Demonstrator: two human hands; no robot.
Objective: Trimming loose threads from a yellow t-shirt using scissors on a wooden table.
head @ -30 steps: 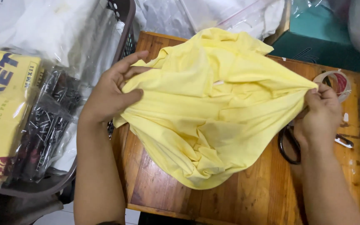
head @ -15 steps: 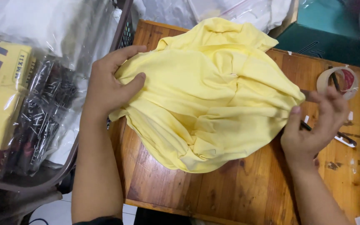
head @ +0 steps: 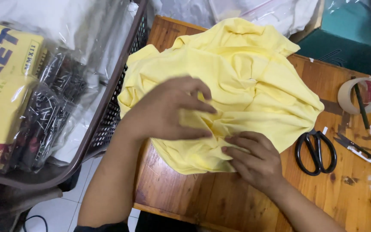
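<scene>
Yellow garment (head: 237,81) lies bunched, running far-left to near-right; left hand (head: 172,109) and right hand (head: 254,161) press flat, open.

Garment packing workshop: bagged stock (head: 31,107), tape roll (head: 359,95), scissors (head: 316,151).

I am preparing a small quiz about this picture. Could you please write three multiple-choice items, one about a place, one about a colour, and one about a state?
1. Where do the scissors lie?
A. On the wooden table, beside the cloth
B. Inside the basket
C. Under the tape roll

2. What colour is the cloth?
A. Blue
B. Yellow
C. Red

3. How is the cloth?
A. Neatly folded flat
B. Hanging in the air
C. Crumpled, with both hands on it

Answers:
1 A: the scissors rest on the table.
2 B: the cloth is yellow.
3 C: the left hand and right hand press on its bunched folds.
</scene>
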